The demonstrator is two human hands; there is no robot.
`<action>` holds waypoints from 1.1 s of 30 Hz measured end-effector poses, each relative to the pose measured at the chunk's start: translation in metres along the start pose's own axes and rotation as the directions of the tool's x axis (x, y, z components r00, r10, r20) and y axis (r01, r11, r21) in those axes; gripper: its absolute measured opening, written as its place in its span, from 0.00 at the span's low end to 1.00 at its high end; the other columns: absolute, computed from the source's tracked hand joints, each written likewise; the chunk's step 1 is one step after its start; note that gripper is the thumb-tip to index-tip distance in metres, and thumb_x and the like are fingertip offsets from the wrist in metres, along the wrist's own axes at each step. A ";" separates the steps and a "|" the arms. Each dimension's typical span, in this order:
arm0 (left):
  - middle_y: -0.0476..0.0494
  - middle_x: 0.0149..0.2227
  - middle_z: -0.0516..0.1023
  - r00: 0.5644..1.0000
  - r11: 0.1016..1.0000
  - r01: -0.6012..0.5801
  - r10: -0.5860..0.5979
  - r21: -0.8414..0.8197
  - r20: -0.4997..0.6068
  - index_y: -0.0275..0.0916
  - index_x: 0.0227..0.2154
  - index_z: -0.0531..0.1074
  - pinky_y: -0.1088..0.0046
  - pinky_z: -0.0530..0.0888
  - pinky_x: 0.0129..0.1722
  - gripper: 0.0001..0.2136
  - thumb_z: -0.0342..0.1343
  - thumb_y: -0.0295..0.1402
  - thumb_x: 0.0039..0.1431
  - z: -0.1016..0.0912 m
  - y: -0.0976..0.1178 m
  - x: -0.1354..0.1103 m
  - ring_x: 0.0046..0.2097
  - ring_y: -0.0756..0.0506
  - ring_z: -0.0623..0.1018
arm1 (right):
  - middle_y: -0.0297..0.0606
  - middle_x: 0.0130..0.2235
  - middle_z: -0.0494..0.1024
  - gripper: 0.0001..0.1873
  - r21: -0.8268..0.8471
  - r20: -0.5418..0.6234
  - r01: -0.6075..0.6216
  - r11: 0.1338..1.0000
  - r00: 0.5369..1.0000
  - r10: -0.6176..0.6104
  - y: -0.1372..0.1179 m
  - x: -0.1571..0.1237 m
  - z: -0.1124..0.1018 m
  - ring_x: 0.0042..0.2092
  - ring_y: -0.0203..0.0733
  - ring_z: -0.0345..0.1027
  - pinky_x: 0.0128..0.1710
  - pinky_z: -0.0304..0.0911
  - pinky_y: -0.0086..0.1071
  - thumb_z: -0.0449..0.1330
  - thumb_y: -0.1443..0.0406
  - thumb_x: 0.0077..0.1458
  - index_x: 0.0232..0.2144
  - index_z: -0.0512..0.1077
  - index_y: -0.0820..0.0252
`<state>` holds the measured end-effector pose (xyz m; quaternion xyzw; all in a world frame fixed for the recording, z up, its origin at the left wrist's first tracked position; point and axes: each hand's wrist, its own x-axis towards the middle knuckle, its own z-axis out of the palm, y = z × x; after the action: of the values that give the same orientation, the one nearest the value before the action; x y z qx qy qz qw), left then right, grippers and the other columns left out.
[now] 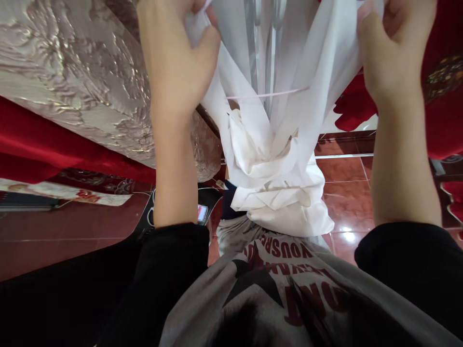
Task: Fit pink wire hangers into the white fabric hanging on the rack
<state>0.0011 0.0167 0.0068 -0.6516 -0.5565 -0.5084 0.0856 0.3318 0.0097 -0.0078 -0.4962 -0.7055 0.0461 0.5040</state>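
A long white cloth (282, 212) lies bunched over my lap, and its sheer upper part rises toward my raised hands. On the left, my left hand (181, 53) is closed on one side of the cloth, thumb against the fingers; the hand is partly cut off by the top of the view. At the upper right, my right hand (394, 48) pinches the other side. Between them the fabric hangs in folds, with a thin pink line (267, 95) across it. Whether that line is a thread or a ribbon I cannot tell.
Shiny embossed beige fabric (83, 82) hangs at the left, with red fabric (54, 149) below it. More red fabric (444, 111) hangs at the right. A lit phone screen (202, 213) shows beside my left forearm. Reddish tiles (343, 202) cover the floor.
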 end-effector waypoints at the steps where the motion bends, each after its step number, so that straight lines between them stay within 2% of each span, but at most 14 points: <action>1: 0.48 0.36 0.67 1.000 1.000 0.012 -0.011 -0.017 0.019 0.37 0.33 0.65 0.62 0.74 0.59 0.08 0.55 0.18 0.60 0.000 0.008 -0.005 0.53 0.43 0.71 | 0.33 0.34 0.73 0.16 0.039 0.007 0.028 0.999 1.000 -0.028 0.002 -0.002 0.001 0.41 0.33 0.68 0.43 0.63 0.34 0.58 0.54 0.62 0.29 0.72 0.59; 3: 0.46 0.41 0.66 0.997 0.998 0.035 -0.031 -0.053 0.071 0.37 0.37 0.64 0.57 0.68 0.64 0.09 0.53 0.16 0.61 -0.004 0.022 -0.012 0.59 0.41 0.66 | 0.35 0.32 0.72 0.18 0.122 0.045 0.080 0.989 0.995 -0.086 0.003 -0.009 0.001 0.38 0.33 0.68 0.40 0.63 0.34 0.56 0.52 0.63 0.29 0.74 0.58; 5: 0.44 0.44 0.66 0.981 0.999 0.024 -0.015 -0.047 0.194 0.37 0.39 0.63 0.53 0.64 0.66 0.14 0.52 0.13 0.57 -0.011 0.030 -0.013 0.61 0.39 0.64 | 0.36 0.31 0.71 0.20 0.172 0.067 0.128 0.977 0.988 -0.141 0.002 -0.016 0.000 0.36 0.33 0.67 0.38 0.63 0.34 0.54 0.51 0.64 0.30 0.75 0.58; 7: 0.43 0.47 0.66 0.927 0.998 -0.054 0.042 0.021 0.373 0.36 0.41 0.64 0.52 0.60 0.67 0.20 0.51 0.07 0.51 -0.019 0.031 -0.008 0.61 0.38 0.64 | 0.36 0.32 0.71 0.19 0.165 0.006 0.178 0.970 0.983 -0.182 0.000 -0.023 0.000 0.36 0.33 0.66 0.38 0.62 0.34 0.55 0.50 0.63 0.34 0.76 0.56; 9: 0.42 0.50 0.65 0.869 0.986 -0.144 0.083 0.088 0.488 0.36 0.44 0.65 0.55 0.60 0.66 0.25 0.51 0.05 0.47 -0.026 0.029 -0.003 0.61 0.37 0.64 | 0.38 0.37 0.72 0.18 0.055 -0.103 0.212 0.976 0.973 -0.206 -0.002 -0.029 0.002 0.40 0.36 0.67 0.41 0.62 0.35 0.56 0.50 0.63 0.41 0.77 0.55; 13: 0.41 0.51 0.69 0.878 0.971 -0.216 0.148 0.101 0.455 0.34 0.50 0.68 0.58 0.64 0.61 0.24 0.63 0.14 0.50 -0.030 0.027 -0.007 0.59 0.36 0.68 | 0.40 0.54 0.70 0.26 -0.285 -0.224 0.271 0.919 0.914 -0.339 -0.007 -0.046 0.014 0.57 0.48 0.63 0.59 0.59 0.44 0.61 0.52 0.58 0.57 0.70 0.50; 16: 0.41 0.50 0.72 0.892 0.962 -0.241 0.167 0.131 0.420 0.31 0.50 0.69 0.57 0.66 0.57 0.25 0.68 0.20 0.49 -0.025 0.029 -0.014 0.57 0.35 0.70 | 0.33 0.61 0.65 0.31 -0.239 -0.386 0.359 0.902 0.818 -0.427 -0.015 -0.063 0.032 0.64 0.50 0.57 0.66 0.54 0.46 0.63 0.56 0.56 0.61 0.64 0.41; 18: 0.42 0.50 0.72 0.905 0.968 -0.213 0.144 0.134 0.399 0.31 0.49 0.70 0.58 0.66 0.57 0.24 0.68 0.20 0.48 -0.019 0.029 -0.015 0.56 0.36 0.70 | 0.33 0.55 0.69 0.25 -0.132 -0.459 0.432 0.892 0.771 -0.441 -0.024 -0.071 0.047 0.60 0.49 0.62 0.66 0.55 0.48 0.62 0.55 0.57 0.57 0.66 0.39; 20: 0.43 0.50 0.72 0.918 0.982 -0.164 0.118 0.091 0.378 0.32 0.49 0.72 0.61 0.65 0.58 0.26 0.68 0.16 0.44 -0.016 0.028 -0.016 0.56 0.37 0.70 | 0.35 0.48 0.72 0.19 -0.005 -0.345 0.432 0.902 0.846 -0.407 -0.034 -0.075 0.061 0.55 0.48 0.66 0.63 0.59 0.50 0.60 0.49 0.58 0.50 0.70 0.41; 22: 0.44 0.48 0.73 0.929 0.990 -0.136 0.118 0.026 0.350 0.33 0.49 0.75 0.63 0.65 0.58 0.27 0.67 0.14 0.43 -0.018 0.025 -0.017 0.55 0.38 0.70 | 0.37 0.49 0.73 0.22 0.072 -0.067 0.327 0.942 0.944 -0.323 -0.043 -0.073 0.075 0.56 0.49 0.66 0.62 0.60 0.52 0.55 0.44 0.59 0.49 0.71 0.44; 24: 0.45 0.45 0.76 0.931 0.985 -0.168 0.169 -0.032 0.324 0.33 0.47 0.78 0.62 0.67 0.58 0.20 0.66 0.17 0.49 -0.027 0.019 -0.020 0.54 0.39 0.73 | 0.36 0.53 0.73 0.24 0.051 0.190 0.223 0.974 0.955 -0.228 -0.049 -0.069 0.086 0.58 0.47 0.64 0.66 0.55 0.52 0.50 0.43 0.61 0.51 0.70 0.45; 26: 0.46 0.44 0.78 0.916 0.969 -0.239 0.247 -0.067 0.315 0.34 0.44 0.80 0.62 0.72 0.54 0.13 0.62 0.21 0.57 -0.039 0.009 -0.023 0.53 0.40 0.75 | 0.35 0.51 0.74 0.22 -0.001 0.331 0.205 0.979 0.924 -0.194 -0.050 -0.066 0.095 0.55 0.44 0.64 0.67 0.52 0.49 0.47 0.46 0.64 0.51 0.70 0.46; 30: 0.45 0.49 0.76 0.895 0.931 -0.316 0.357 -0.184 0.267 0.36 0.47 0.79 0.71 0.79 0.41 0.12 0.57 0.26 0.63 -0.052 -0.012 -0.031 0.55 0.42 0.75 | 0.36 0.43 0.76 0.23 -0.065 0.340 0.203 0.977 0.925 -0.170 -0.044 -0.069 0.101 0.47 0.42 0.64 0.61 0.54 0.47 0.43 0.47 0.66 0.47 0.73 0.47; 33: 0.46 0.52 0.70 0.949 0.938 -0.271 0.298 -0.217 0.105 0.40 0.49 0.74 0.72 0.80 0.41 0.13 0.61 0.28 0.61 -0.045 -0.017 -0.050 0.50 0.44 0.76 | 0.38 0.40 0.75 0.26 -0.070 0.284 0.169 0.983 0.948 -0.143 -0.043 -0.077 0.101 0.47 0.44 0.64 0.61 0.53 0.46 0.43 0.44 0.64 0.46 0.74 0.46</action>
<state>-0.0308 -0.0396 -0.0179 -0.7638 -0.4069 -0.4982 0.0543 0.2274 -0.0259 -0.0841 -0.4503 -0.8077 0.0424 0.3783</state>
